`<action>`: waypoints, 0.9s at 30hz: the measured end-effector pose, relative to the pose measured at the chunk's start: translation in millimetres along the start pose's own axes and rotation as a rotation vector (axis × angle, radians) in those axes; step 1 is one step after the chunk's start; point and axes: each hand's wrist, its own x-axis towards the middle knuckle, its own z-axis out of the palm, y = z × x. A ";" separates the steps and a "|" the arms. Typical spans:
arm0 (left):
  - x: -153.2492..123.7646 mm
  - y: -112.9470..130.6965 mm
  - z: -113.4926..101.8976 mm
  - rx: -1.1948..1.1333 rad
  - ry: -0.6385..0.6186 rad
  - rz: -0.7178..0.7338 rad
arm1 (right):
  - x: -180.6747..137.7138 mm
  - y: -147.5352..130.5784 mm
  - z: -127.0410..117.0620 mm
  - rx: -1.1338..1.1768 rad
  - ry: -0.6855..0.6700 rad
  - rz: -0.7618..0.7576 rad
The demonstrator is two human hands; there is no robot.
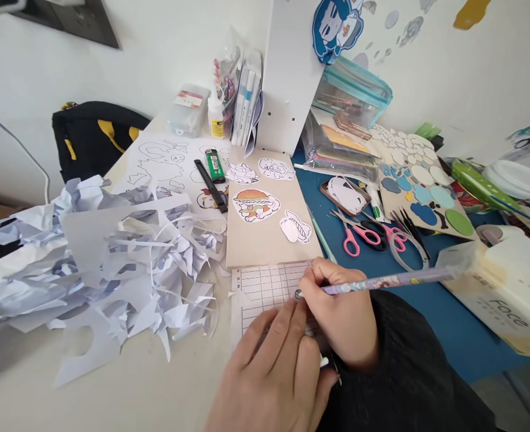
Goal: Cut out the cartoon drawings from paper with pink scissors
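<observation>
My right hand [343,315], in a black sleeve, is closed around a slim pen [382,282] with a purple cartoon-patterned barrel. Its tip points down to the left, at a small dark round mark on a gridded sheet [258,285]. My left hand [274,372] lies flat over the lower part of this sheet, its fingertips close to the pen tip. A short white stick end [324,362] pokes out beside the left thumb; the rest of it is hidden. Just beyond the sheet is a beige board [265,249] bearing paper cut-outs, among them a coloured burger drawing [253,205].
Crumpled paper scraps [134,258] heap up on the left. A black cutter [211,186] and a green lighter [214,166] lie behind. Pink-handled scissors [352,237], a tape roll [409,255] and a box [494,294] sit right, on a blue mat [427,324].
</observation>
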 end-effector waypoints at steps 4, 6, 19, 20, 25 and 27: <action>-1.0 0.8 0.5 -0.002 -0.024 0.001 | -0.1 -0.2 0.8 -0.007 0.002 -0.009; -1.3 0.5 1.1 -0.001 -0.023 0.004 | -1.3 -0.1 0.6 -0.012 0.022 -0.019; -5.4 -0.2 -1.5 0.002 -0.041 0.017 | -2.2 1.6 -2.9 -0.006 0.046 -0.024; -5.1 -0.6 -1.8 0.006 -0.043 0.017 | -2.1 1.4 -2.6 -0.010 0.045 -0.023; -2.7 -2.8 -1.5 0.008 -0.037 0.024 | -1.5 1.8 -0.6 -0.016 0.052 -0.022; -2.5 -2.8 -1.7 0.001 -0.033 0.029 | -1.6 2.2 -0.5 -0.014 0.057 -0.023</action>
